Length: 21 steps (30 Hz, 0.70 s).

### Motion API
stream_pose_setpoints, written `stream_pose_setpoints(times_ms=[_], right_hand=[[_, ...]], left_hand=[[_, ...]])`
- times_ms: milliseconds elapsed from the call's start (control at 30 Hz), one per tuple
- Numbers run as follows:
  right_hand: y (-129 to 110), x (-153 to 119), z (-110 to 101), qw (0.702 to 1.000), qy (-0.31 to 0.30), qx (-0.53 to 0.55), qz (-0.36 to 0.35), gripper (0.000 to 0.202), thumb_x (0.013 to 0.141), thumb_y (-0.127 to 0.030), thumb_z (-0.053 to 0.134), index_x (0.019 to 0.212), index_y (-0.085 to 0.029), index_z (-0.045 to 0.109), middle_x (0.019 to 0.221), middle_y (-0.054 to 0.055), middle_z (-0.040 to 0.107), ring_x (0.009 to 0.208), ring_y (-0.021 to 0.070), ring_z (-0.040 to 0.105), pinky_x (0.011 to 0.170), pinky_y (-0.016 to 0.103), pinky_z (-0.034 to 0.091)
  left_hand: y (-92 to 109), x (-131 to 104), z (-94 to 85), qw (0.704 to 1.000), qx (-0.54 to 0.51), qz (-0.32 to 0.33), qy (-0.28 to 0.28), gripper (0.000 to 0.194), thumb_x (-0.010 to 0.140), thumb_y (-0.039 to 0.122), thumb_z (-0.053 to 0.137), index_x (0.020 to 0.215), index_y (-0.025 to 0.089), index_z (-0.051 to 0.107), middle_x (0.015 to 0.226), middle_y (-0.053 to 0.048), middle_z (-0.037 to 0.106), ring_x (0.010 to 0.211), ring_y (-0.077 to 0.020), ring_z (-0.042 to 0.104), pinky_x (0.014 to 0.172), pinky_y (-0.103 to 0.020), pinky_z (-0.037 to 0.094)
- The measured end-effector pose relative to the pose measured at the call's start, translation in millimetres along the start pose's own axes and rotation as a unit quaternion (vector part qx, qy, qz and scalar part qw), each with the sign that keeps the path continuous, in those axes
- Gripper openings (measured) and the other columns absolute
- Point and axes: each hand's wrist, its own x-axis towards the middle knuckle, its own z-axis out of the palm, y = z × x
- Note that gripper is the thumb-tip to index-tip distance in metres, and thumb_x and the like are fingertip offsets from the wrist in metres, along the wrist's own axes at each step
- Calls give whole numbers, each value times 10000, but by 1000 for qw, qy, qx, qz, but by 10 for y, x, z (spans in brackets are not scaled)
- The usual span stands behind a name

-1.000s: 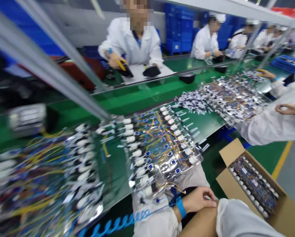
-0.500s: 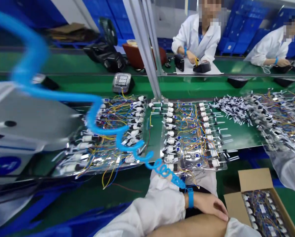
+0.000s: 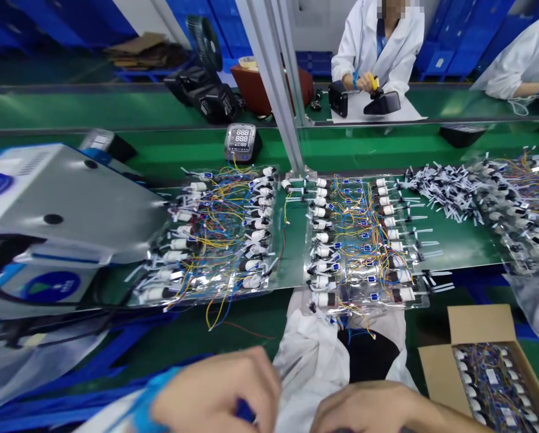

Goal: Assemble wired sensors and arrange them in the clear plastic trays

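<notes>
The left hand (image 3: 222, 388) and right hand (image 3: 368, 409) are hovering curled at bottom centre, any hold impossible to tell; good handling would be keeping wires (image 3: 379, 233) unsnagged.

1. The scene is covered by a single view, taken from a camera worn on the person's head.
2. It is aimed forward and down, across the green workbench (image 3: 291, 258) toward a co-worker in white (image 3: 381, 54) on the far side, who is cut by the upper edge.
3. The left hand (image 3: 219, 385) and right hand (image 3: 368, 406) are seen nearest, from above, at the lower edge.
4. The rows of wired parts (image 3: 363, 223) are looked down on obliquely, at middle range.
5. A metal post (image 3: 273, 84) is seen beyond the bench's near edge, slanting in the upper middle.
6. The grey machine (image 3: 89, 198) is cropped at left, the open carton (image 3: 481, 322) at lower right.
</notes>
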Motion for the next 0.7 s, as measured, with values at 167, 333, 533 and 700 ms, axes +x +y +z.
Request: stream_pose_setpoints(times_ms=[167,333,533,700], right_hand=[[-297,-510,-306,998,11,48,-41,457,1023,-323,560,1409,-128,707,1388,164,725,1318,192,685,1116,244,483],[-568,-383,-459,998,13,28,-60,470,1002,-336,606,1424,-149,697,1406,151,714,1340,186,669,1136,238,472],[-711,-684,-533,996,61,36,-62,490,989,-380,633,1410,-140,707,1378,164,724,1316,201,689,1134,261,484],[-1108,-1094,-920,994,74,13,-83,491,1003,-442,654,1365,-117,720,1324,186,742,1259,221,712,1105,313,518]], left_hand=[[284,-94,-1100,872,223,11,436,424,960,565,634,959,172,792,955,-16,784,946,-225,715,964,-514,524],[-155,831,-2327,786,347,-39,509,567,908,587,655,1166,89,735,1132,-135,775,1090,-289,687,1098,-505,484],[-446,1200,-2685,818,344,-98,450,429,861,514,775,1049,128,776,847,-42,733,854,-223,674,992,-423,531],[-257,1034,-2681,799,307,40,516,402,875,464,758,1046,102,792,1072,-96,767,1008,-234,700,1043,-441,534]])
